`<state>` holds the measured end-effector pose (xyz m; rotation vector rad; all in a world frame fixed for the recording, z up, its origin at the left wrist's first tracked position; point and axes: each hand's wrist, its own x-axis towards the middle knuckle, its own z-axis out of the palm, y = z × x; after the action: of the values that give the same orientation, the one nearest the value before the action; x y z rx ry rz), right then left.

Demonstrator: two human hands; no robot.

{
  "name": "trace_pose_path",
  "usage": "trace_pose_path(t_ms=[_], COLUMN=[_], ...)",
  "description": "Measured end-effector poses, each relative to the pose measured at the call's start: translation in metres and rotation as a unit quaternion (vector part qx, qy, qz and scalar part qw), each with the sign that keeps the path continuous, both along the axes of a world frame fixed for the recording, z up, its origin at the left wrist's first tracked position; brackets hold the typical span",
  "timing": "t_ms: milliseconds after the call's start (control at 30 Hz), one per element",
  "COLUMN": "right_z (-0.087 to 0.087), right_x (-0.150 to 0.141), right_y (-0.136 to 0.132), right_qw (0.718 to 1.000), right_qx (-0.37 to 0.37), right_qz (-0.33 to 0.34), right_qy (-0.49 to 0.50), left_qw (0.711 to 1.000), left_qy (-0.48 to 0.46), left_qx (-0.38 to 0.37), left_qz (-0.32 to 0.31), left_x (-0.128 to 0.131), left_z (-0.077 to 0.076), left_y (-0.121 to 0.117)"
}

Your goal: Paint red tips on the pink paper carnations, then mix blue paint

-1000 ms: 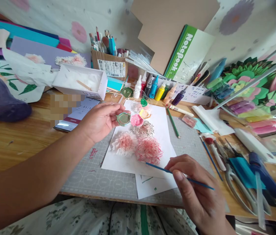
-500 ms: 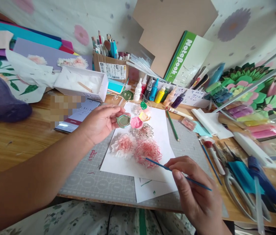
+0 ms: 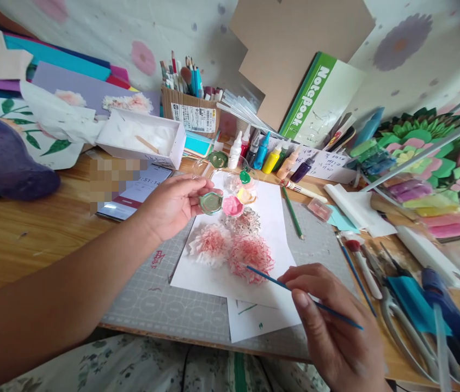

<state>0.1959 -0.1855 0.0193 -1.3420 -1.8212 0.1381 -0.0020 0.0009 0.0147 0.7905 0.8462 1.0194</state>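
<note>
My left hand [image 3: 171, 205] pinches a small round dish of green paint [image 3: 210, 203] at its rim, just above a white sheet [image 3: 273, 218] on the grey cutting mat [image 3: 160, 296]. A pink paint dish [image 3: 233, 206] sits right beside the green one. My right hand [image 3: 331, 326] grips a thin blue paintbrush [image 3: 273, 280]. Its tip points at the pink-speckled paper flower [image 3: 250, 257], touching or just short of its lower edge. A paler paper flower [image 3: 209, 244] lies to the left of it.
A row of small paint bottles [image 3: 268, 155] stands behind the sheet, with a cardboard box of brushes [image 3: 189, 111] and a white box [image 3: 142, 139] further back. A green pencil [image 3: 293, 213], scissors and tools [image 3: 401, 305] lie at the right. A phone [image 3: 135, 190] rests at the left.
Almost nothing has moved. The brush tip has shifted slightly along the lower edge of the speckled flower, and the view has drifted a little.
</note>
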Motion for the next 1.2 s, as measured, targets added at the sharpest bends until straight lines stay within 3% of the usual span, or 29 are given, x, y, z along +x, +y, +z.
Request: trace_pose_path(t_ms=[600,1200], right_z=[-0.0022,0.0059], right_x=[0.0054,0.0014], right_y=[-0.0036,0.0007], right_qw=[0.999,0.998], right_qx=[-0.031,0.0], right_qz=[0.008,0.038], right_qy=[-0.011,-0.041], left_qw=[1.0,1.0], left_qy=[-0.003,0.008], left_qx=[0.002,0.01], left_qz=[-0.004,0.002], left_x=[-0.0014,-0.0013], left_z=[-0.0009,-0.0028], left_y=[0.0015,0.0029])
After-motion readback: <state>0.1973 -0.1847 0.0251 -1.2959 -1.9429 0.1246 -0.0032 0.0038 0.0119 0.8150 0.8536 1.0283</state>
